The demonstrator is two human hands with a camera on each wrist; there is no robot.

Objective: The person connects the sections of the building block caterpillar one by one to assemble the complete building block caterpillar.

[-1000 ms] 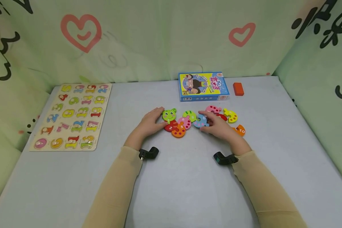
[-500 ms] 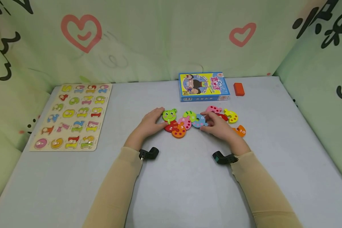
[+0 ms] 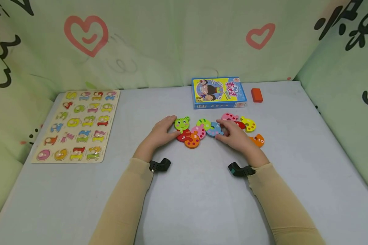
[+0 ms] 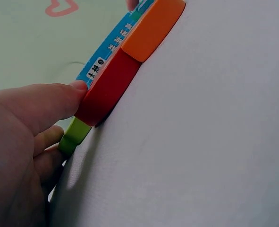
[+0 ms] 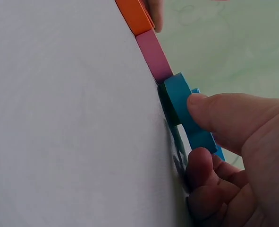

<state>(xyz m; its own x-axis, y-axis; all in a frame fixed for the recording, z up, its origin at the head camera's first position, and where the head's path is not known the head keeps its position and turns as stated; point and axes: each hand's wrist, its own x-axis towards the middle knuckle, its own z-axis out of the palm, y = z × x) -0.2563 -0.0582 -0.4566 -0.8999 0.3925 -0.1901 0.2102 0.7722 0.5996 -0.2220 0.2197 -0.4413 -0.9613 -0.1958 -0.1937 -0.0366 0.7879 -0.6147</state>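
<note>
In the head view, my left hand (image 3: 162,134) curves round the green caterpillar-head puzzle piece (image 3: 181,124). Its thumb lies at the edge of the red piece (image 4: 108,90), with fingers behind the green edge in the left wrist view. From the head runs a joined row: red, the orange piece (image 3: 192,141), the pink piece (image 3: 199,132) and the striped green piece (image 3: 203,124). My right hand (image 3: 235,135) pinches the blue puzzle piece (image 5: 184,104) between thumb and fingers. The blue piece overlaps the green one's right end, raised off the table with a gap beneath.
Beyond my right hand lie a pink dotted piece (image 3: 229,117), a partly hidden red piece (image 3: 241,125), a yellow piece (image 3: 248,124) and an orange piece (image 3: 259,140). A blue-yellow box (image 3: 219,93) and an orange block (image 3: 257,95) stand behind. A number board (image 3: 79,126) lies left.
My right hand has shifted the blue piece slightly left, over the striped green piece's end, and its fingers now sit a little farther right on it. My left hand stays put.
</note>
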